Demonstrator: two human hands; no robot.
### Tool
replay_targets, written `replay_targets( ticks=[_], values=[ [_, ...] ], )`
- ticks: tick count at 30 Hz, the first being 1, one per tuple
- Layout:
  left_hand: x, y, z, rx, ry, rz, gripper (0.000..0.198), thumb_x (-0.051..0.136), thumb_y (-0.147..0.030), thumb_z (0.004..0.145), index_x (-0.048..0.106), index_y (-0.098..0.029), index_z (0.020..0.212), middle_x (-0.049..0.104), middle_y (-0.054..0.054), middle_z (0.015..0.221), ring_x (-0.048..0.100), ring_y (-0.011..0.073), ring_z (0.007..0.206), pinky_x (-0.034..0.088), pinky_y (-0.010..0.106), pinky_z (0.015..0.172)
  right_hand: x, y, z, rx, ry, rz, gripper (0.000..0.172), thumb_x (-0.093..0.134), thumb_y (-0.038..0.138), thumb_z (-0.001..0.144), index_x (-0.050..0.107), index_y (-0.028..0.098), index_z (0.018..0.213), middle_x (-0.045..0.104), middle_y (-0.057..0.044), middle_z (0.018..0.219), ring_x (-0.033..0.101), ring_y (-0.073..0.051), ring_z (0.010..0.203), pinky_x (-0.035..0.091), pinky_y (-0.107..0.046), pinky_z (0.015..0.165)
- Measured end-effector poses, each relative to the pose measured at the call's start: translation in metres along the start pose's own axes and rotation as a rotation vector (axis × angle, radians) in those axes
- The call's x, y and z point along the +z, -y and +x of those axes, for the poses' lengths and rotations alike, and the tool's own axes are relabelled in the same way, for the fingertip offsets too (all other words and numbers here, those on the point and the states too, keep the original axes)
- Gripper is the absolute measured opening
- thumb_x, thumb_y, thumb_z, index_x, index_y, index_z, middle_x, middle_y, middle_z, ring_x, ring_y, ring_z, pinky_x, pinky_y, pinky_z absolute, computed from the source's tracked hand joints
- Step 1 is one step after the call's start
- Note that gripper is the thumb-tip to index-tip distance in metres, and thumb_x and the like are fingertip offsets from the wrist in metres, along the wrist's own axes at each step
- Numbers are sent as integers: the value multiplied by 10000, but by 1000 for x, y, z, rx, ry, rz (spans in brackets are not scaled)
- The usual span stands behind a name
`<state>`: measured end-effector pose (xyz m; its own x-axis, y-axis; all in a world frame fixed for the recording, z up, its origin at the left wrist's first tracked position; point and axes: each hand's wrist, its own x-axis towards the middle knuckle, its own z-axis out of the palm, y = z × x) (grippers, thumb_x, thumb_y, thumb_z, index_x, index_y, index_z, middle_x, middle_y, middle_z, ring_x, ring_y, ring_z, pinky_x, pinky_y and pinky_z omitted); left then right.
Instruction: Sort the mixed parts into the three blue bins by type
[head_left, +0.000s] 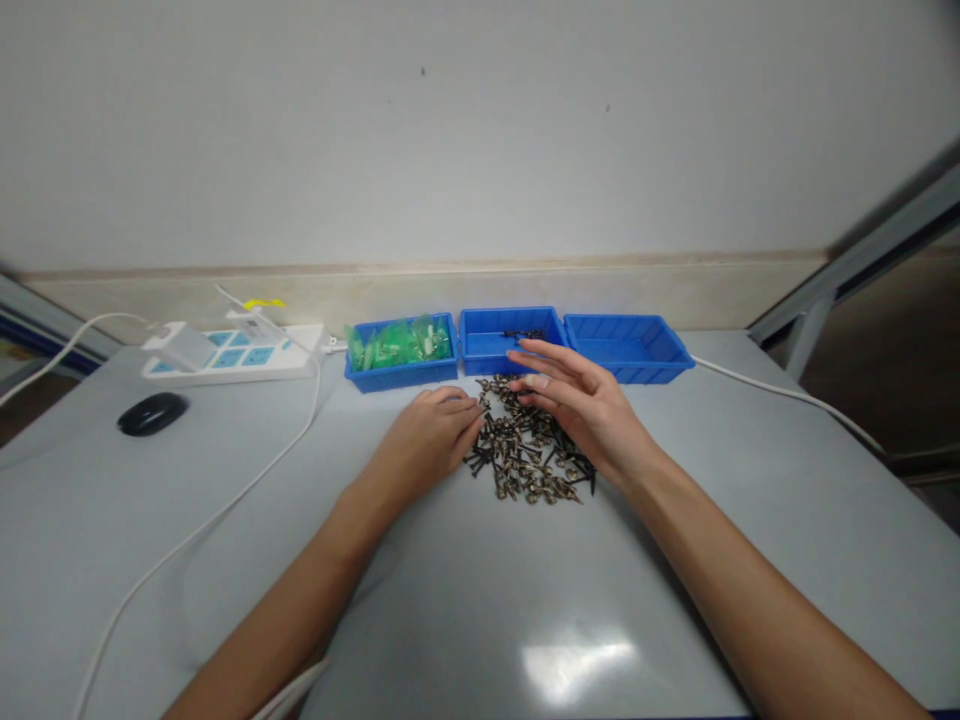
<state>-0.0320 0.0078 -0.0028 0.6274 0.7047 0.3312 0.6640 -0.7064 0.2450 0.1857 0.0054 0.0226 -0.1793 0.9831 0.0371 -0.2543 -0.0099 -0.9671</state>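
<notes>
A pile of loose screws (525, 455), some black and some brass-coloured, lies on the grey table. At the pile's left edge is my left hand (431, 435), its fingers curled and pressed together; whatever they may hold is hidden. My right hand (589, 400) hovers over the pile's right side, fingers stretched and apart, with nothing seen in them. Just behind the pile stands the middle blue bin (480, 345), which holds a few dark screws (523, 334). My right fingertips are near its front rim.
The left blue bin (397, 378) holds green plastic bags (401, 342). On the right is another blue bin (630, 345). A white power strip (300, 350) with plugs, a black mouse (152, 413) and a white cable (225, 505) lie left. A wall (480, 160) rises behind.
</notes>
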Motion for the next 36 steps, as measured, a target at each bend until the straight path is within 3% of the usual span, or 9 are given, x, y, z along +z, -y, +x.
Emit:
replay_targets(
  ticks=[8,18,25,30,33,36],
  values=[
    [-5,9,-3,-66,-8,126,204,545,-205,980,720,-164,883,748,89,918,664,256,979,530,393,886,-2,-1,2,37,-30,34,338,815,315,770,744,289,1100,738,-50,1211,704,-172,889,540,-365,869],
    [3,5,1,-300,-72,-1,95,515,-102,944,568,-180,941,653,60,877,620,229,857,476,322,753,-1,-1,2,42,-49,46,302,827,302,755,755,256,1044,771,-38,1062,679,-143,797,526,-301,762],
    [2,6,1,-294,-95,-60,139,557,-91,921,528,-189,1015,661,67,959,610,247,924,481,356,814,-5,-6,2,-21,-16,-74,219,771,305,815,758,236,1023,774,-42,922,683,-154,764,525,-312,756],
    [1,8,2,-247,-71,-47,150,512,-52,916,531,-187,977,655,63,903,607,252,907,499,374,806,-5,-6,2,-13,-19,-90,244,771,314,805,751,227,1031,776,-46,906,687,-153,748,533,-307,736],
    [-1,5,3,-211,-163,-152,147,540,-46,902,526,-188,937,643,37,867,628,201,815,514,319,743,-5,-6,3,-39,-25,-132,231,763,306,800,750,215,1011,769,-39,862,682,-147,722,538,-298,716],
    [-3,-1,4,-194,-280,-403,171,633,-88,883,526,-193,967,647,2,855,659,140,758,537,247,712,-4,-6,2,-56,-5,-257,218,775,296,779,751,204,975,743,-21,773,661,-137,665,530,-282,665]
  ],
)
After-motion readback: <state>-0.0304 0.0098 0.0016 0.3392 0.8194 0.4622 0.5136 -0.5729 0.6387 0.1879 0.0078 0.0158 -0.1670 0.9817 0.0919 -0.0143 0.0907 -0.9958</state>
